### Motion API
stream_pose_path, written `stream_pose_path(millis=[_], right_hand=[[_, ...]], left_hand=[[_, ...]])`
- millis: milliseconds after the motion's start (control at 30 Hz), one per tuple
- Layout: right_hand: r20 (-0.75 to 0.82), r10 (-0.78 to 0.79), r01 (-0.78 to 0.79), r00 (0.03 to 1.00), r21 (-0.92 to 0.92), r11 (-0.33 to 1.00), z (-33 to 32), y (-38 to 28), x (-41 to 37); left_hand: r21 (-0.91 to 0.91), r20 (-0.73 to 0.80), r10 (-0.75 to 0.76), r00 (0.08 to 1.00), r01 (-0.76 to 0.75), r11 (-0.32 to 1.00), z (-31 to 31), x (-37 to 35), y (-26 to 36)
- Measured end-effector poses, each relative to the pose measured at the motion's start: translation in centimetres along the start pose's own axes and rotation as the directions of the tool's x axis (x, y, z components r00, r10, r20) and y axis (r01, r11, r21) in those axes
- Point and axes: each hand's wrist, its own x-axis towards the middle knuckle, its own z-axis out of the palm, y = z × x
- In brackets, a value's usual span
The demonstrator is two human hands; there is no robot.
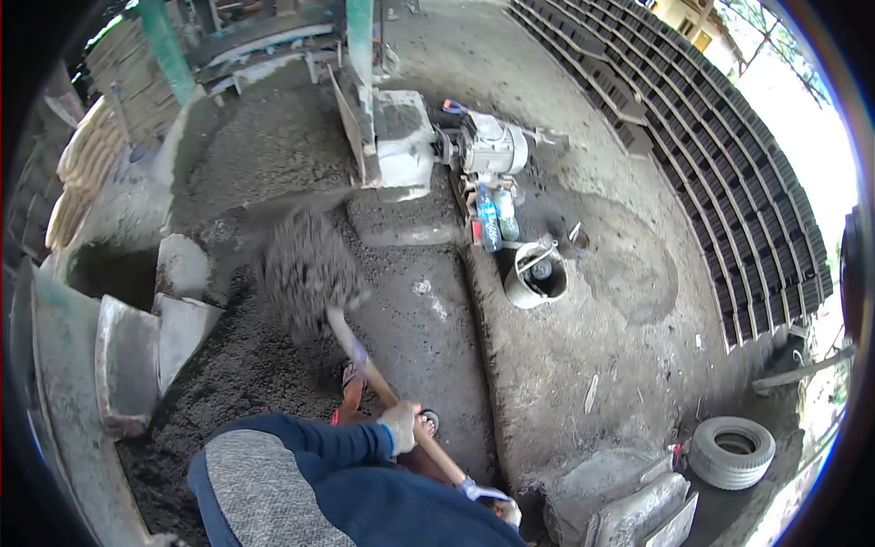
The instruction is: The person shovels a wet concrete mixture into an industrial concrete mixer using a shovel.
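Note:
A long-handled shovel [375, 378] runs diagonally from my lower right up toward the left. Its blade is hidden under a heap of dark, damp, sand-like mix [310, 269], which is blurred by motion. My left hand [398, 427], in a pale glove, is wrapped round the middle of the wooden shaft. Near the bottom edge, my right hand [508, 510] is closed at the grip end of the shovel, partly hidden by my dark blue sleeve. Under the shovel and to its left lies more loose dark mix [246, 365].
Ahead is a round mixing pit [264, 150]; beside it stands an electric motor [494, 146]. Bottles [488, 219] and a bucket [535, 278] sit along a ledge. Racks of dark tiles [693, 164] line the right. A tyre [732, 453] and stacked slabs [629, 510] lie lower right.

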Motion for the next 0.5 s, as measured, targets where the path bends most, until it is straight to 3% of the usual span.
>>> stream_pose_path(millis=[67,100,167,233,267,300,333,367,400,467,500], right_hand=[[-0.199,-0.025,0.064,0.98,0.193,0.979,1.4,-3.8,5.3],[-0.296,-0.036,0.121,0.954,0.273,0.954,2.5,-5.2,7.9],[-0.478,0.087,0.199,0.874,0.516,0.833,-0.1,-11.2,13.2],[-0.526,0.187,0.345,0.83,0.747,0.569,-7.6,-22.1,15.9],[-0.43,0.235,0.403,0.872,0.902,0.155,-11.4,-27.7,15.6],[-0.618,0.183,0.524,0.765,0.761,0.383,-13.7,-31.8,15.5],[-0.77,0.083,0.598,0.632,0.553,0.58,-15.4,-35.4,15.4],[-0.873,-0.052,0.615,0.486,0.299,0.73,-16.8,-38.5,15.2],[-0.863,-0.32,0.692,0.391,0.046,0.721,-18.4,-41.3,15.0],[-0.637,-0.751,0.745,0.174,-0.414,0.523,-19.9,-45.7,14.7],[-0.537,-0.815,0.748,0.218,-0.444,0.493,-17.9,-45.6,16.1]], left_hand=[[0.006,0.089,0.236,0.968,-0.238,0.971,1.2,-2.0,4.9],[0.008,0.206,0.286,0.936,-0.293,0.956,1.7,-1.8,8.2],[-0.128,0.257,0.399,0.881,-0.378,0.917,6.0,-6.5,14.6],[-0.195,0.462,0.407,0.788,-0.357,0.913,9.1,-9.8,21.4],[-0.182,0.523,0.395,0.756,-0.353,0.918,10.7,-12.0,24.2],[-0.216,0.671,0.448,0.59,-0.423,0.88,11.4,-13.7,26.6],[-0.234,0.744,0.436,0.507,-0.413,0.88,12.0,-15.7,28.7],[-0.282,0.756,0.378,0.534,-0.255,0.925,12.0,-16.7,30.8],[-0.307,0.765,0.437,0.473,-0.329,0.893,11.6,-17.7,32.3],[-0.387,0.778,0.551,0.302,-0.461,0.799,9.4,-15.0,35.9],[-0.385,0.714,0.588,0.38,-0.487,0.784,8.1,-15.1,36.7]])
